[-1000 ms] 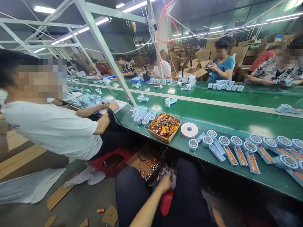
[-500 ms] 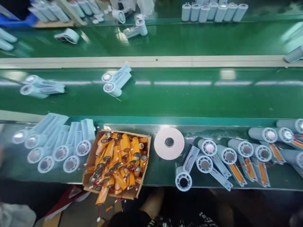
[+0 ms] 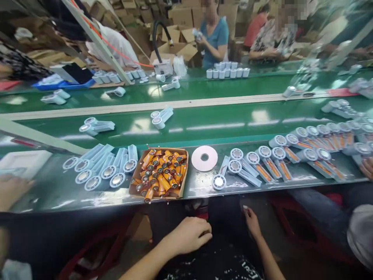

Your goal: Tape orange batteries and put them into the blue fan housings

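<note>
My left hand (image 3: pixel 194 234) is over my lap, below the bench edge. Its fingers are loosely bent, with the thumb apart and nothing visible between. To its right, my right hand (image 3: pixel 252 222) hangs low with fingertips together at a small whitish bit (image 3: pixel 245 207), too small to name. Both hands are clear of the bench. Above them on the bench are a cardboard box (image 3: pixel 185 186) full of orange-wrapped battery packs (image 3: pixel 163 181) and a white roll of tape (image 3: pixel 210 165). Right of the roll, a light-blue fan housing (image 3: pixel 219 182) lies near the edge.
Several empty light-blue housings (image 3: pixel 108 172) lie left of the box. Rows of housings with orange packs (image 3: pixel 264 171) spread right. Beyond runs a green conveyor belt (image 3: pixel 221 126) with a few housings (image 3: pixel 159 121). Co-workers (image 3: pixel 215 42) sit opposite; neighbours' hands (image 3: pixel 14 190) show at both sides.
My view has tilted up, bringing co-workers and stacked cartons into sight. Both my hands now show; earlier only part of a forearm was visible. The bench items look unmoved.
</note>
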A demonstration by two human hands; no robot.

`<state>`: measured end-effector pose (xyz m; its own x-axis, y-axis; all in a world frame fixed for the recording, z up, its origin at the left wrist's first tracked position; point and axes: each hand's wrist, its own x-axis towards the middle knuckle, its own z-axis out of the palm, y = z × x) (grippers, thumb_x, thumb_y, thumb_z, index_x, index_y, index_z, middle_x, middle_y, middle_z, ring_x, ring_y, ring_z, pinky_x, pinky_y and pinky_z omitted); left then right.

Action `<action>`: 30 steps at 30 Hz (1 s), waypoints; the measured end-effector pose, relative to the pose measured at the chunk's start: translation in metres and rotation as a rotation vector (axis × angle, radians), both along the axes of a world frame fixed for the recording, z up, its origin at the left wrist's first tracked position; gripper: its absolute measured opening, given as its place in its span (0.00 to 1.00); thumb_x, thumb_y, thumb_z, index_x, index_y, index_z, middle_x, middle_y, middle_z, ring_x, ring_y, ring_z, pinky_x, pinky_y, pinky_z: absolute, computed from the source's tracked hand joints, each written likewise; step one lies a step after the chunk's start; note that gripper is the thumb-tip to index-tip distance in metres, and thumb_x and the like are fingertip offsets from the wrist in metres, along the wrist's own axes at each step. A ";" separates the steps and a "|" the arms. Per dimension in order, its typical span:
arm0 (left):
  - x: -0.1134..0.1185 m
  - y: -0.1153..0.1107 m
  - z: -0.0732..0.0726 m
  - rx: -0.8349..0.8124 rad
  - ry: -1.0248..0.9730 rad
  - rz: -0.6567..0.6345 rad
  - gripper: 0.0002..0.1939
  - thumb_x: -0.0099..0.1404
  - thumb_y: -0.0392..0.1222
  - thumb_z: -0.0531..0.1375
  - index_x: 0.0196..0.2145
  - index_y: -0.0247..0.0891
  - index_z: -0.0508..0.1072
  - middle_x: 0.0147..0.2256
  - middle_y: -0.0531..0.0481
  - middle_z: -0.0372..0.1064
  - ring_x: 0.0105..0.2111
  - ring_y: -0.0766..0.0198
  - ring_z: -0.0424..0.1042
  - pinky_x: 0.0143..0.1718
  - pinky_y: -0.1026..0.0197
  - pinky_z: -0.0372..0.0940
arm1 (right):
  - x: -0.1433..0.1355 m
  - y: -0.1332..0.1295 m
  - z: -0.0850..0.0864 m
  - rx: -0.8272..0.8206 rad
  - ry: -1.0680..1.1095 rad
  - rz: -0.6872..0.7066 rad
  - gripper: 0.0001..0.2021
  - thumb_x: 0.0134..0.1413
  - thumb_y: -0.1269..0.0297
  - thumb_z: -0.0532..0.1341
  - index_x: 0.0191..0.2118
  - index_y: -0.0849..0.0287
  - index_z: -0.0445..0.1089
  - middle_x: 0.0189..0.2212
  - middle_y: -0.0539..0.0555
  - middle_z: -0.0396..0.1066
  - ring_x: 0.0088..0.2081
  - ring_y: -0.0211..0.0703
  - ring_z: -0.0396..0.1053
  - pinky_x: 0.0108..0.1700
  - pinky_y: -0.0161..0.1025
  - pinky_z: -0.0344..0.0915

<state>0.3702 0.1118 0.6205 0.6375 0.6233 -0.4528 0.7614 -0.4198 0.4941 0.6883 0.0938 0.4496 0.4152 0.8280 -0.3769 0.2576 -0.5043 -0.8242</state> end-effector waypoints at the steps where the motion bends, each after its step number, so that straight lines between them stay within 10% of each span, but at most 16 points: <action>1: -0.004 0.008 0.025 0.122 -0.052 -0.013 0.13 0.77 0.47 0.54 0.42 0.44 0.78 0.39 0.49 0.78 0.42 0.59 0.76 0.45 0.57 0.67 | 0.005 -0.002 0.007 0.024 0.023 -0.014 0.19 0.66 0.47 0.65 0.44 0.62 0.75 0.38 0.55 0.78 0.37 0.46 0.77 0.40 0.44 0.76; 6: 0.007 0.126 0.104 0.578 0.221 0.020 0.14 0.74 0.44 0.57 0.50 0.37 0.76 0.52 0.36 0.75 0.55 0.45 0.70 0.55 0.47 0.61 | 0.013 0.009 0.057 0.267 0.073 -0.040 0.30 0.49 0.33 0.66 0.36 0.60 0.77 0.28 0.58 0.79 0.32 0.54 0.77 0.37 0.46 0.74; 11: 0.039 0.211 0.087 0.454 0.339 -0.011 0.28 0.57 0.49 0.71 0.53 0.34 0.78 0.58 0.29 0.71 0.58 0.35 0.66 0.60 0.39 0.58 | 0.000 0.021 0.109 0.421 0.086 0.100 0.22 0.53 0.42 0.68 0.38 0.59 0.78 0.31 0.58 0.79 0.32 0.52 0.76 0.37 0.47 0.74; 18: 0.024 0.199 0.076 0.387 0.347 0.006 0.34 0.51 0.44 0.75 0.55 0.38 0.76 0.64 0.30 0.64 0.61 0.31 0.62 0.59 0.29 0.60 | -0.033 0.071 0.176 0.778 0.023 0.295 0.15 0.66 0.51 0.61 0.41 0.57 0.77 0.24 0.53 0.76 0.25 0.45 0.73 0.30 0.42 0.73; 24: -0.019 0.177 0.122 0.636 0.130 0.076 0.27 0.66 0.48 0.64 0.60 0.36 0.69 0.64 0.32 0.64 0.66 0.32 0.57 0.65 0.24 0.54 | -0.061 0.115 0.243 0.841 0.011 0.485 0.18 0.68 0.55 0.62 0.58 0.56 0.72 0.49 0.60 0.78 0.35 0.42 0.75 0.36 0.40 0.74; 27: -0.047 0.140 0.145 0.970 -0.150 0.071 0.23 0.68 0.45 0.62 0.58 0.35 0.69 0.57 0.36 0.71 0.60 0.42 0.67 0.72 0.28 0.45 | -0.094 0.128 0.272 0.861 0.102 0.711 0.34 0.63 0.56 0.68 0.71 0.49 0.57 0.70 0.66 0.57 0.43 0.43 0.76 0.34 0.37 0.75; 30: -0.062 0.101 0.152 1.149 -0.289 0.156 0.17 0.68 0.40 0.62 0.53 0.37 0.71 0.51 0.40 0.75 0.51 0.47 0.74 0.73 0.29 0.46 | -0.134 0.130 0.288 0.988 0.128 0.814 0.35 0.59 0.57 0.72 0.69 0.48 0.61 0.63 0.64 0.66 0.44 0.45 0.76 0.39 0.40 0.77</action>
<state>0.3078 0.2124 0.7725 0.5055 0.6493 0.5682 0.7658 -0.6410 0.0512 0.5544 0.2234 0.7376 -0.3327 0.7737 0.5392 0.0933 0.5960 -0.7976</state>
